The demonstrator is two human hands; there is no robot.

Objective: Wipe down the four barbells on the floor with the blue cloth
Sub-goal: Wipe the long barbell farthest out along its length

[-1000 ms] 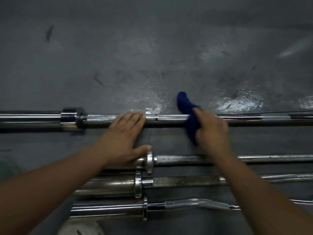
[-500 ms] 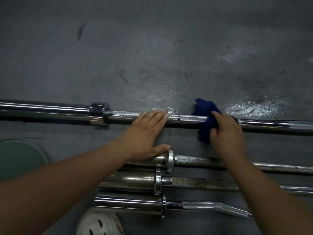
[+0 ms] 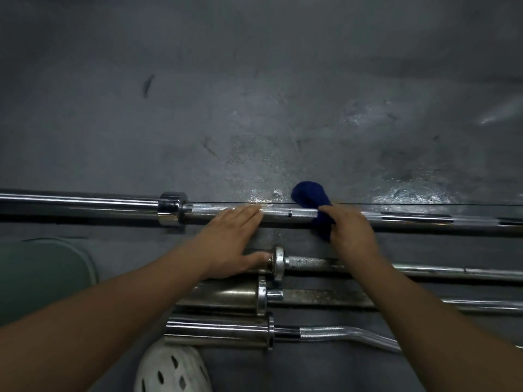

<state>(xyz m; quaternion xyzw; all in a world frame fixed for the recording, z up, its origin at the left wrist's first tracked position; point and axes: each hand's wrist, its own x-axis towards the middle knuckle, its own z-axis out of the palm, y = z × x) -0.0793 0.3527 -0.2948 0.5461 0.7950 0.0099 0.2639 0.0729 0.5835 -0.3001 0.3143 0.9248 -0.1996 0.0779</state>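
Note:
Four chrome barbells lie side by side on the dark floor. The farthest barbell [image 3: 283, 214] is the longest and runs across the whole view. My right hand [image 3: 349, 232] presses the blue cloth [image 3: 311, 195] over its shaft. My left hand [image 3: 229, 239] lies flat with fingers on the same shaft and the thumb by the collar of the second barbell [image 3: 311, 262]. Nearer me lie a third barbell [image 3: 317, 296] with a dull shaft and a curl bar [image 3: 325, 332] with a bent shaft.
A green round plate [image 3: 42, 275] lies on the floor at the left. A white perforated shoe [image 3: 172, 372] shows at the bottom edge. The dark floor [image 3: 254, 108] beyond the bars has wet shiny patches [image 3: 410, 193].
The view has shifted, so the bars sit further right in the frame. My right hand with the cloth has slid along the far bar's shaft, closer to my flat left hand.

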